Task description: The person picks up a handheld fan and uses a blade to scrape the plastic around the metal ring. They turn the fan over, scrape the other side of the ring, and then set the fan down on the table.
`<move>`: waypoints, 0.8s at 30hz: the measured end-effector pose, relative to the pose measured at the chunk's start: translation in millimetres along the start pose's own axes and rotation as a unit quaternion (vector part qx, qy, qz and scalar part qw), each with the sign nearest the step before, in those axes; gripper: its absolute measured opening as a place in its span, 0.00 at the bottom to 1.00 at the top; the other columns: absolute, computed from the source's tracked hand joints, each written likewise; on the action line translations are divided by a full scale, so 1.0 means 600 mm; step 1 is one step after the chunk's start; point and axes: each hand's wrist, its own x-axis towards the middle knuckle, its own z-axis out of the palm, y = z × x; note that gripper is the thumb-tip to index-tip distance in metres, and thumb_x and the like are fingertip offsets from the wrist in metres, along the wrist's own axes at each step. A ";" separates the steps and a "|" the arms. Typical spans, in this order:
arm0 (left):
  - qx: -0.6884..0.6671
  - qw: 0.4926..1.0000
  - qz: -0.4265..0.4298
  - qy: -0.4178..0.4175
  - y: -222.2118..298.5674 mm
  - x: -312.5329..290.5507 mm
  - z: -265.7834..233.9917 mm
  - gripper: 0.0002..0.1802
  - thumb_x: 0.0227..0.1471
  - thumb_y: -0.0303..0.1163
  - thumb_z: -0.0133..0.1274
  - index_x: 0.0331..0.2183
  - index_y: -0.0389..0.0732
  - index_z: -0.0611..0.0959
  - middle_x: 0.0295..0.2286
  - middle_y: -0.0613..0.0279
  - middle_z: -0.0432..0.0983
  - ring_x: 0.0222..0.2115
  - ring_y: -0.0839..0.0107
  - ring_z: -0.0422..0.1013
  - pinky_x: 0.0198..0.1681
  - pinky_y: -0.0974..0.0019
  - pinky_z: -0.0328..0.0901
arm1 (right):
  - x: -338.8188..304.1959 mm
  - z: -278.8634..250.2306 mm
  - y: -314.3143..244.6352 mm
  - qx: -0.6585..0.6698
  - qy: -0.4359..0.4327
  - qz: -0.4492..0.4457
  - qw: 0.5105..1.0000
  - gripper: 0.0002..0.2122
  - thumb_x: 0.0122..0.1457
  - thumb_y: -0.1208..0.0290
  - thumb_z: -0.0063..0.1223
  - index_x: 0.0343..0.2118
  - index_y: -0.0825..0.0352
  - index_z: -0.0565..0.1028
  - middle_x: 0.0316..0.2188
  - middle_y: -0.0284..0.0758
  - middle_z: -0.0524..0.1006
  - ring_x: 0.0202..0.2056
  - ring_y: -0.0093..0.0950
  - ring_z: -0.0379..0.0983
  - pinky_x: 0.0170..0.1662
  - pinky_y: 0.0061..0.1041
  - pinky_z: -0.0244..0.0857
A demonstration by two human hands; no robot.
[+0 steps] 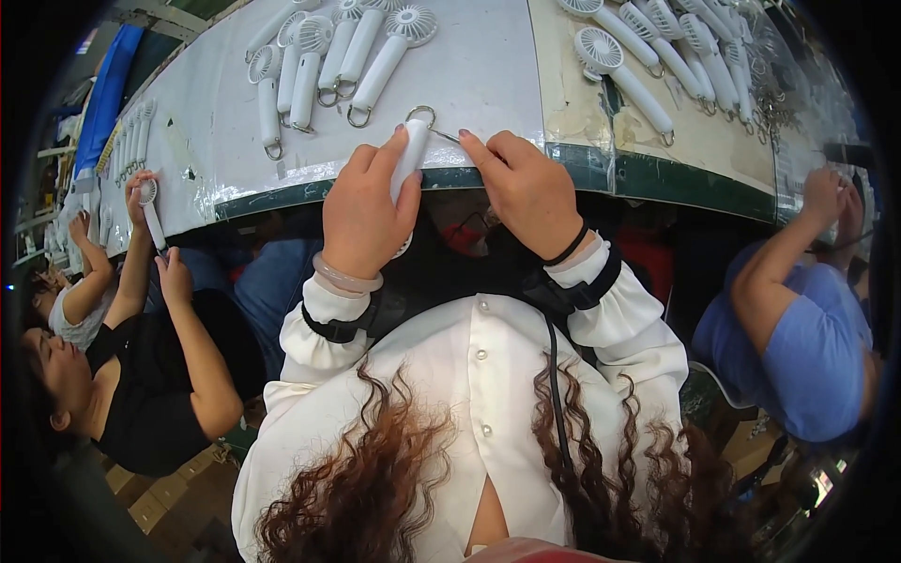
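Observation:
My left hand [364, 208] is wrapped round the white handle of a small handheld fan [409, 161], just over the table's near edge. The handle's end points away from me and carries a metal ring [422, 111]. Most of the fan's head is hidden under my palm. Just right of the ring, my right hand [533, 199] pinches a thin metal piece [448, 137] between thumb and forefinger. It reaches toward the handle's end; whether it touches the ring I cannot tell, nor its exact kind.
Several white handheld fans with metal rings [387, 66] lie beyond my hands. More fans [638, 94] lie at the far right, by clear plastic bags [798, 84]. The table has a green front edge [694, 178]. A person at left [160, 375] holds a fan; another person [798, 328] sits at right.

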 end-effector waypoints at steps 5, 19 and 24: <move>-0.002 1.000 0.003 0.002 -0.001 0.001 0.000 0.24 0.50 0.29 0.56 0.50 0.40 0.75 0.30 0.56 0.71 0.26 0.61 0.71 0.30 0.65 0.66 | 0.001 -0.003 0.005 -0.045 -0.006 -0.022 0.999 0.21 0.46 0.80 0.54 0.47 0.60 0.76 0.28 0.31 0.70 0.29 0.29 0.70 0.27 0.24 0.66; -0.078 0.997 -0.026 -0.009 -0.019 0.000 0.000 0.24 0.50 0.29 0.56 0.51 0.39 0.76 0.27 0.60 0.67 0.22 0.72 0.66 0.28 0.70 0.65 | 0.004 -0.004 0.010 -0.008 0.039 0.004 0.999 0.20 0.49 0.80 0.55 0.47 0.58 0.76 0.28 0.32 0.73 0.27 0.30 0.72 0.27 0.26 0.67; -0.082 0.996 -0.022 -0.009 -0.020 0.000 0.000 0.24 0.50 0.29 0.56 0.51 0.40 0.76 0.27 0.61 0.67 0.22 0.72 0.66 0.28 0.71 0.65 | 0.009 -0.004 0.004 0.030 0.023 0.024 0.999 0.18 0.50 0.80 0.55 0.46 0.58 0.76 0.28 0.32 0.73 0.25 0.31 0.73 0.26 0.27 0.66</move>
